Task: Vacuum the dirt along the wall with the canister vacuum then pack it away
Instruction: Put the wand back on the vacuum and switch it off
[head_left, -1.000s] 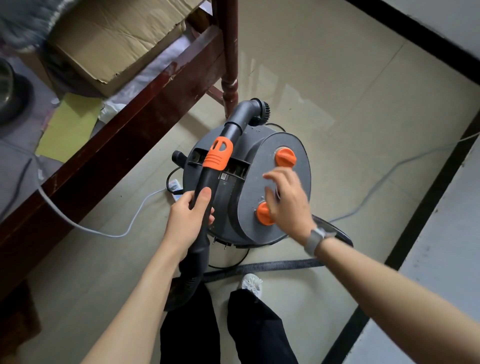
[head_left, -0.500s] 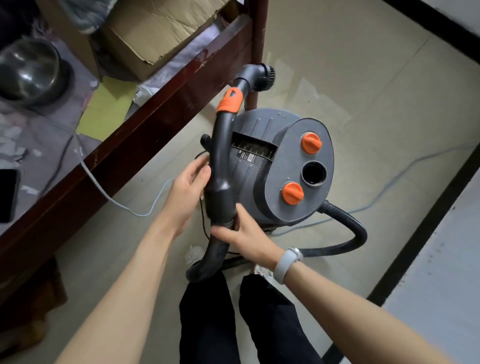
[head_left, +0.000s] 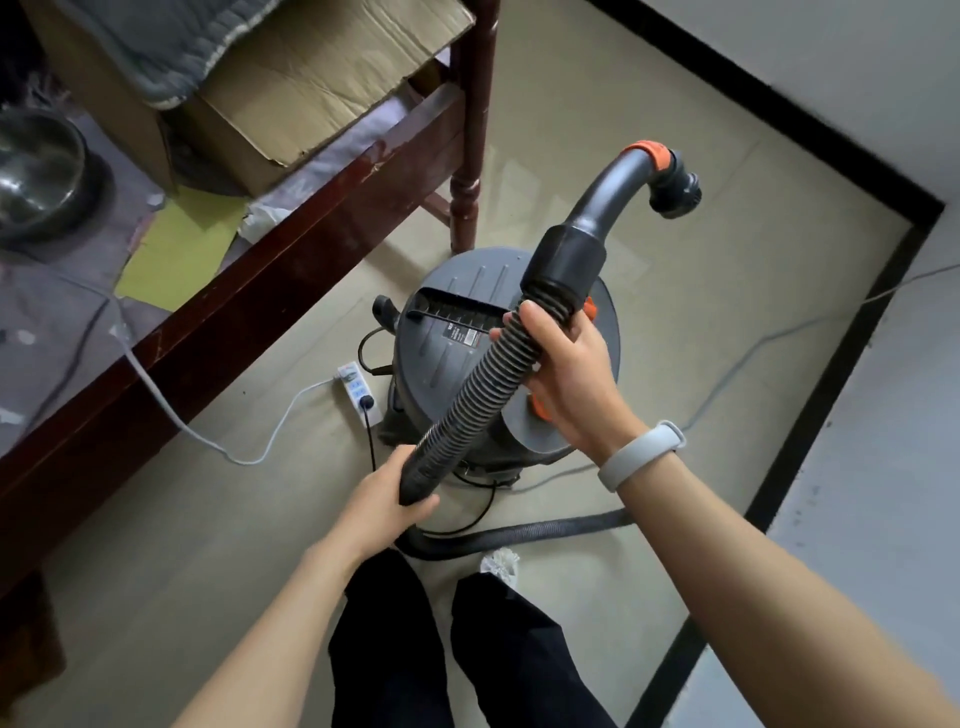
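Note:
The grey canister vacuum (head_left: 447, 332) stands on the tiled floor in front of my feet. I hold its ribbed black hose (head_left: 483, 395) lifted above the canister. My right hand (head_left: 563, 374) grips the hose just below the rigid curved handle (head_left: 597, 213), which ends in an orange collar and a round brush nozzle (head_left: 675, 192). My left hand (head_left: 387, 501) grips the hose lower down, near my knees. The rest of the hose (head_left: 519, 535) trails on the floor.
A dark wooden bed frame (head_left: 249, 291) with a turned post (head_left: 470, 130) runs along the left, holding a cardboard box (head_left: 306, 83) and a steel bowl (head_left: 36, 171). A white power strip (head_left: 358, 389) and cables lie beside the canister. The black skirting (head_left: 831, 395) edges the wall at right.
The hose handle has been lifted off the canister and raised to the right. My right hand moved up to grip the hose below the handle; my left hand moved down it.

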